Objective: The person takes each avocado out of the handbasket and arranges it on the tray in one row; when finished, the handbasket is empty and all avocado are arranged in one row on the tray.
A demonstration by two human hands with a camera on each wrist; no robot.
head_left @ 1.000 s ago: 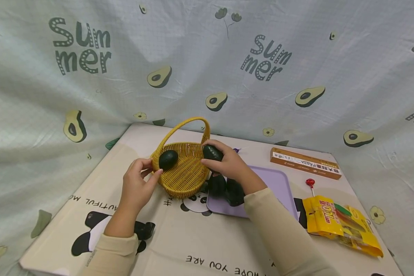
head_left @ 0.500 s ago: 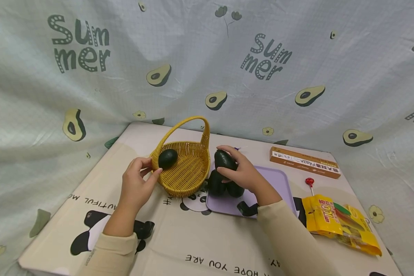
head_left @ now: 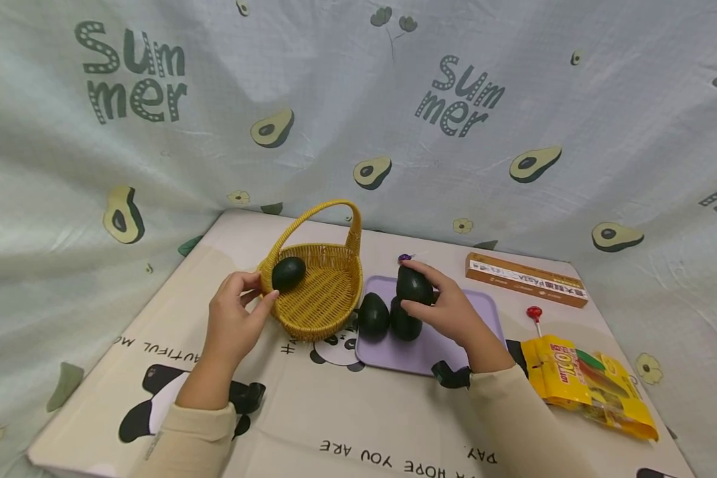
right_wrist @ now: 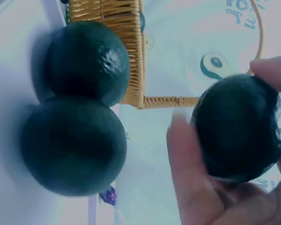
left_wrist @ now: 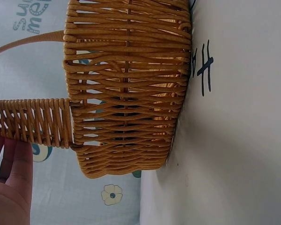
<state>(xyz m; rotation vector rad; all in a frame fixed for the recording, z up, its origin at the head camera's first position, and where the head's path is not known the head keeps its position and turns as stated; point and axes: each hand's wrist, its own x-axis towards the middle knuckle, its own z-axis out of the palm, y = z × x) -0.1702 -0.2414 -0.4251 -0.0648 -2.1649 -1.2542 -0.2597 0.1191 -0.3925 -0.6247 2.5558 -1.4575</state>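
Note:
A yellow wicker basket [head_left: 328,292] with a hoop handle stands on the mat, one dark green avocado [head_left: 289,273] inside by its left rim. My left hand [head_left: 252,293] pinches that rim; the left wrist view shows the basket [left_wrist: 126,89] side-on, with my fingers [left_wrist: 9,187] behind the handle base [left_wrist: 33,122]. My right hand [head_left: 421,293] grips a second avocado [head_left: 411,282] just above a purple tray [head_left: 394,355]. Two more avocados [head_left: 373,315] [head_left: 403,326] lie touching on the tray. In the right wrist view the held avocado [right_wrist: 236,133] sits right of that pair [right_wrist: 75,145].
A long orange pasta box [head_left: 526,280] lies at the back right. A red lollipop [head_left: 534,313] and a yellow snack bag [head_left: 585,382] lie right of the tray. An avocado-print cloth hangs behind. The mat's front edge is near my sleeves.
My right hand carried its avocado from over the basket's right rim rightward, to above the purple tray. The left hand and basket stayed put.

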